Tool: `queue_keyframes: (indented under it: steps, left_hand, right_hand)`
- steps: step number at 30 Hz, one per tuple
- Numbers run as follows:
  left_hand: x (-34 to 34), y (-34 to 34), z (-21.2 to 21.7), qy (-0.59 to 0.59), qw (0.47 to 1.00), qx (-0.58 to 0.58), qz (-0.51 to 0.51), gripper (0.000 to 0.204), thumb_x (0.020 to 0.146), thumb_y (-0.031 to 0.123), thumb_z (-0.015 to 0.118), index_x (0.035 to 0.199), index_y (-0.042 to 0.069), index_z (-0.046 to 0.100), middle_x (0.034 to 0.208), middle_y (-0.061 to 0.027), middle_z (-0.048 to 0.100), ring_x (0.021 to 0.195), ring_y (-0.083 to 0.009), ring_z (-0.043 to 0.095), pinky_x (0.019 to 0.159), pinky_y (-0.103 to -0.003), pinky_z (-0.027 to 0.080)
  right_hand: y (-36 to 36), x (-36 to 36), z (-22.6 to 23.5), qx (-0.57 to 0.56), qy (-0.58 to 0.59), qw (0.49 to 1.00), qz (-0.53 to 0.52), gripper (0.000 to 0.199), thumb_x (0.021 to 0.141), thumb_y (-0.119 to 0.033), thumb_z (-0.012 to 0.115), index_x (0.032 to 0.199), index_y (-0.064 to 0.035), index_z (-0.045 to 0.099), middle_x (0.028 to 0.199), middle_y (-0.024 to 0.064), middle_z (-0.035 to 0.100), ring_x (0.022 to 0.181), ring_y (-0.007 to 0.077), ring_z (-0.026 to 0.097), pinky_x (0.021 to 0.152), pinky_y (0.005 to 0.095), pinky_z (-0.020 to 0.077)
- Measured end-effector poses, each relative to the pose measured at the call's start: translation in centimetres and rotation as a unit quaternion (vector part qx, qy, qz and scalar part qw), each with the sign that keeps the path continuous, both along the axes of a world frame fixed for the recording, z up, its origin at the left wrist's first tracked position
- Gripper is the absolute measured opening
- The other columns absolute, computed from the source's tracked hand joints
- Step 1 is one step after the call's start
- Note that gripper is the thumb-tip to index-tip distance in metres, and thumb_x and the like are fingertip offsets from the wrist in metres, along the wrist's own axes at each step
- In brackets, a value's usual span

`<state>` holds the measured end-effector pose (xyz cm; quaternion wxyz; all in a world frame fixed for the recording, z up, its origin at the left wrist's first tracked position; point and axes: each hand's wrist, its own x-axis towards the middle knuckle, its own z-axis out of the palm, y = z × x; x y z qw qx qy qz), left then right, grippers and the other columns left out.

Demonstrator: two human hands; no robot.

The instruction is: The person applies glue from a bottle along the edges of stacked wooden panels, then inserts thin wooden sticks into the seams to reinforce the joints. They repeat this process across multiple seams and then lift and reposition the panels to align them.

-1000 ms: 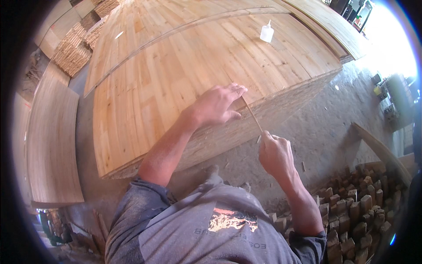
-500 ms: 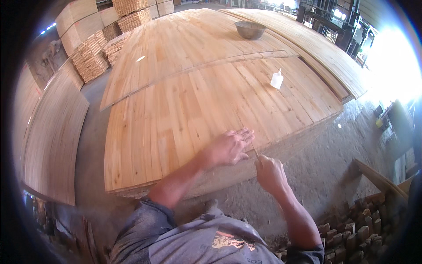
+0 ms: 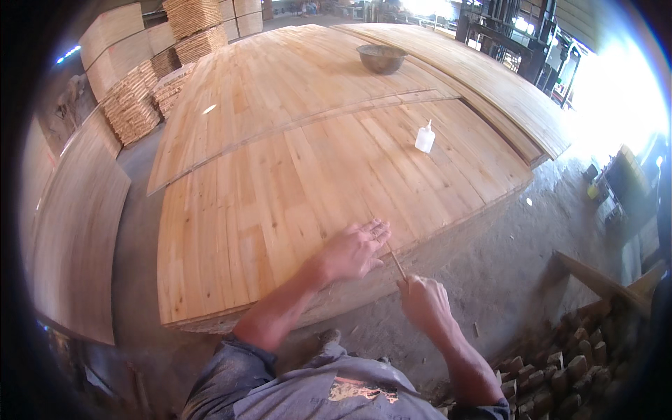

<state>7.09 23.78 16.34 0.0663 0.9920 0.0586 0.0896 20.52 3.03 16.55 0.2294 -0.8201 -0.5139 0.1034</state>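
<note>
My left hand (image 3: 355, 249) lies palm down on the near edge of a large stack of pale wooden boards (image 3: 280, 189), its fingertips touching the top of a thin wooden stick (image 3: 397, 264). The lower end of that stick is gripped in my right hand (image 3: 423, 304), just in front of the stack's edge and above the dirt floor. A small white squeeze bottle (image 3: 424, 137) stands upright on the boards farther off to the right. Beyond it a metal bowl (image 3: 381, 58) rests on the far boards.
Stacks of small wooden blocks (image 3: 129, 105) rise at the far left. A long board panel (image 3: 70, 231) runs along the left. Rough wood chunks (image 3: 567, 371) and a slanted plank (image 3: 595, 280) lie at the lower right on the dirt floor (image 3: 504, 259).
The view has tilted up, showing more of the far boards and the bowl. Both hands stay together on the thin stick at the stack's near edge.
</note>
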Motion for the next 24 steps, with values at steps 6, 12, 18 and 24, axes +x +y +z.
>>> queue_keyframes:
  steps: [6, 12, 18, 24]
  left_hand:
    - [0.1, 0.0, -0.2, 0.003, 1.000, 0.005, 0.007, 0.077, 0.104, 0.041, 0.075, 0.163, -0.003, 0.053, 0.173, -0.0233, 0.050, 0.163, -0.0349, 0.045, 0.130, -0.047, 0.040]
    - [0.4, -0.3, 0.3, -0.010, 1.000, -0.005, 0.001, 0.066, 0.106, 0.036, 0.072, 0.158, -0.004, 0.060, 0.168, -0.0252, 0.056, 0.158, -0.0370, 0.052, 0.129, -0.049, 0.043]
    - [0.0, -0.5, 1.0, 0.031, 0.999, 0.019, 0.027, 0.067, 0.107, 0.029, 0.069, 0.164, -0.003, 0.054, 0.174, -0.0192, 0.050, 0.164, -0.0309, 0.045, 0.130, -0.045, 0.041]
    - [-0.1, -1.4, 1.1, -0.034, 0.998, -0.055, 0.021, 0.060, 0.105, 0.021, 0.070, 0.157, -0.006, 0.060, 0.166, -0.0251, 0.057, 0.159, -0.0362, 0.051, 0.133, -0.045, 0.041]
  right_hand:
    - [1.1, 0.9, 0.4, -0.051, -0.019, 0.998, 0.038, 0.016, 0.090, -0.008, 0.066, 0.096, 0.0024, 0.077, 0.087, 0.0323, 0.076, 0.085, 0.0533, 0.077, 0.080, 0.0602, 0.0621]
    - [2.8, 0.5, -1.0, 0.028, -0.058, 0.997, 0.041, 0.019, 0.089, -0.004, 0.065, 0.100, -0.0008, 0.080, 0.086, 0.0281, 0.077, 0.083, 0.0475, 0.079, 0.077, 0.0565, 0.0635]
    - [4.1, 5.9, 0.6, 0.001, -0.194, 0.965, 0.177, 0.032, 0.093, -0.005, 0.067, 0.116, -0.0174, 0.086, 0.092, 0.0115, 0.083, 0.076, 0.0295, 0.081, 0.065, 0.0427, 0.0644]
    - [0.3, -3.0, 0.2, -0.105, -0.101, 0.975, 0.166, 0.018, 0.091, -0.006, 0.068, 0.104, -0.0045, 0.081, 0.088, 0.0209, 0.080, 0.078, 0.0404, 0.080, 0.065, 0.0507, 0.0628]
